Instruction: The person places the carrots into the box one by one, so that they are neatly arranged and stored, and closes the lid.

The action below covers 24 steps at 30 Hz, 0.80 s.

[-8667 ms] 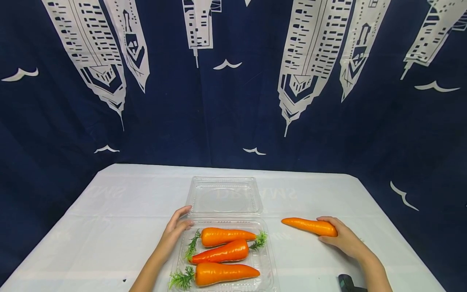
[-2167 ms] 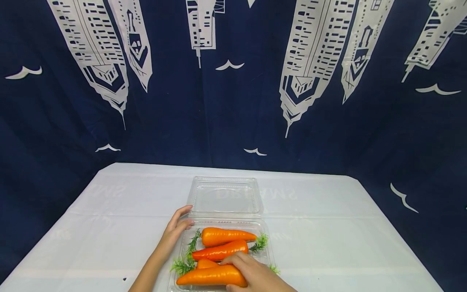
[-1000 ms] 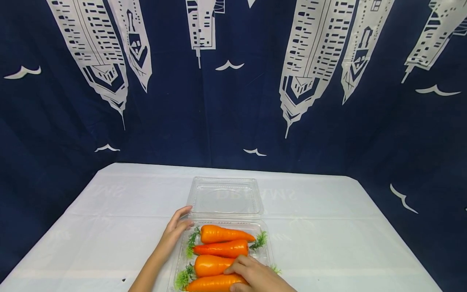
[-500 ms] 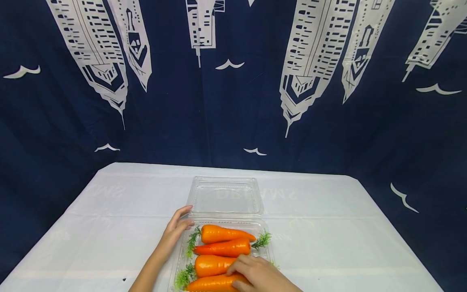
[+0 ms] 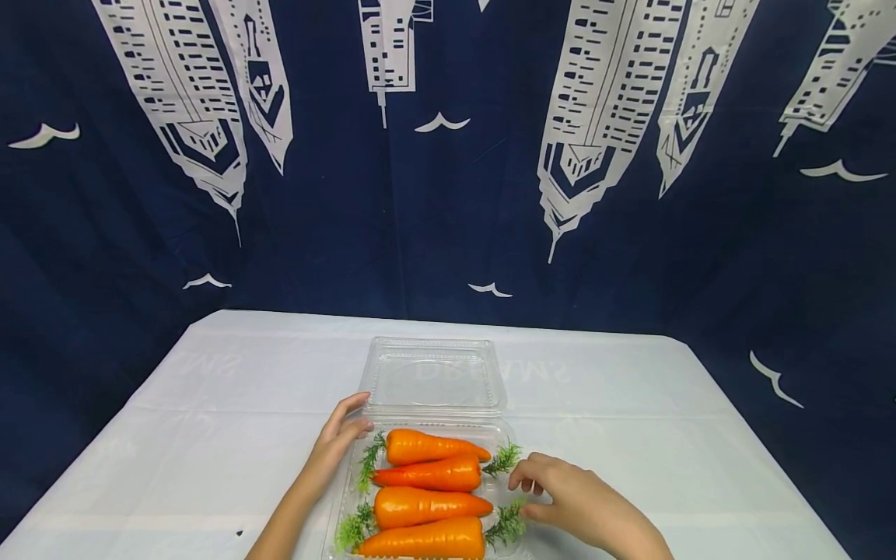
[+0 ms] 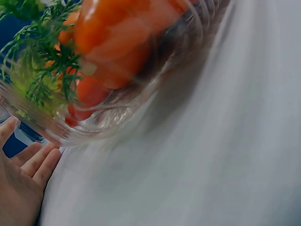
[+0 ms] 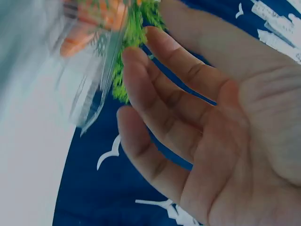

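Note:
A clear plastic clamshell container (image 5: 495, 490) holds several orange toy carrots lying side by side: the back one (image 5: 430, 448), a redder one (image 5: 441, 473), a third (image 5: 427, 507) and the front one (image 5: 434, 538). Their leafy green tops (image 5: 507, 523) alternate left and right, some spilling over the rim. My left hand (image 5: 332, 447) rests against the container's back left corner, fingers extended; in the left wrist view its fingertips reach the container wall. Just off the right rim, my right hand (image 5: 577, 498) hovers by the greens with loosely bent fingers, and its palm (image 7: 221, 155) holds nothing.
The container's lid (image 5: 434, 381) lies folded back flat behind the base. A white cloth covers the table (image 5: 210, 467), with a small dark speck at the left. Behind it hangs a dark blue curtain (image 5: 448, 202) with white building and bird prints.
The carrot my right hand held on the table at the right now lies frontmost in the container. My right hand has let go and moved right. My left hand has stayed put.

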Available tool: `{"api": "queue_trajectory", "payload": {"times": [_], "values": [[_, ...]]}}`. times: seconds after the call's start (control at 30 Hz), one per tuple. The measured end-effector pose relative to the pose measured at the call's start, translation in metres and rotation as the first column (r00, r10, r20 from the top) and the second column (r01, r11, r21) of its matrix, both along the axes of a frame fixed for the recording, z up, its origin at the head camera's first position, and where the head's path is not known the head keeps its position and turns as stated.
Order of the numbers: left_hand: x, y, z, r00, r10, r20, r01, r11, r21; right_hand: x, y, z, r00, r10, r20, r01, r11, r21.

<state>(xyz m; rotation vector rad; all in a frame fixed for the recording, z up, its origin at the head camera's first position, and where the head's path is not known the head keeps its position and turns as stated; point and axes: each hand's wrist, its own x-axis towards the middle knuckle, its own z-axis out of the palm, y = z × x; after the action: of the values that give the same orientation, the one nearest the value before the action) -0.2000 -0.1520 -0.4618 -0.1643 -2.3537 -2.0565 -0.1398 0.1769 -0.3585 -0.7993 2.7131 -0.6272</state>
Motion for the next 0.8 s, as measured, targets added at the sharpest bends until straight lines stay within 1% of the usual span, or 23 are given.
{"api": "queue_trajectory", "payload": {"times": [0.13, 0.2, 0.27, 0.3, 0.43, 0.5, 0.57, 0.7, 0.8], "values": [[0.0, -0.001, 0.0, 1.0, -0.004, -0.014, 0.004, 1.0, 0.003, -0.004, 0.005, 0.001, 0.996, 0.017, 0.086, -0.009, 0.996, -0.091], [0.0, -0.001, 0.0, 1.0, -0.005, -0.019, 0.005, 1.0, 0.001, -0.005, 0.005, 0.001, 0.991, 0.032, 0.133, -0.015, 0.992, -0.128], [0.0, -0.001, 0.0, 1.0, -0.001, -0.019, 0.001, 1.0, 0.002, -0.006, 0.005, 0.0, 0.987, 0.045, 0.157, -0.02, 0.988, -0.155], [0.0, 0.0, 0.0, 1.0, -0.002, -0.016, 0.002, 1.0, 0.002, -0.006, 0.004, -0.002, 0.987, 0.052, 0.155, -0.026, 0.986, -0.166], [-0.001, 0.0, 0.0, 1.0, -0.001, -0.002, 0.001, 1.0, 0.0, -0.007, -0.003, -0.009, 0.994, 0.09, 0.07, -0.073, 0.975, -0.212], [-0.001, 0.0, 0.0, 1.0, -0.003, 0.004, 0.003, 1.0, -0.001, -0.009, -0.006, -0.012, 0.996, 0.089, 0.018, -0.083, 0.972, -0.22], [-0.001, 0.0, 0.0, 1.0, -0.003, 0.007, 0.003, 1.0, -0.002, -0.01, -0.009, -0.015, 0.997, 0.071, -0.009, -0.071, 0.971, -0.227], [-0.001, -0.001, -0.001, 1.0, 0.0, 0.001, 0.0, 1.0, 0.001, -0.014, -0.011, -0.02, 0.996, 0.032, -0.08, -0.048, 0.978, -0.202], [0.0, -0.001, 0.0, 1.0, 0.0, -0.009, 0.0, 1.0, 0.0, -0.016, -0.01, -0.024, 0.985, 0.019, -0.17, -0.045, 0.988, -0.151]]}}
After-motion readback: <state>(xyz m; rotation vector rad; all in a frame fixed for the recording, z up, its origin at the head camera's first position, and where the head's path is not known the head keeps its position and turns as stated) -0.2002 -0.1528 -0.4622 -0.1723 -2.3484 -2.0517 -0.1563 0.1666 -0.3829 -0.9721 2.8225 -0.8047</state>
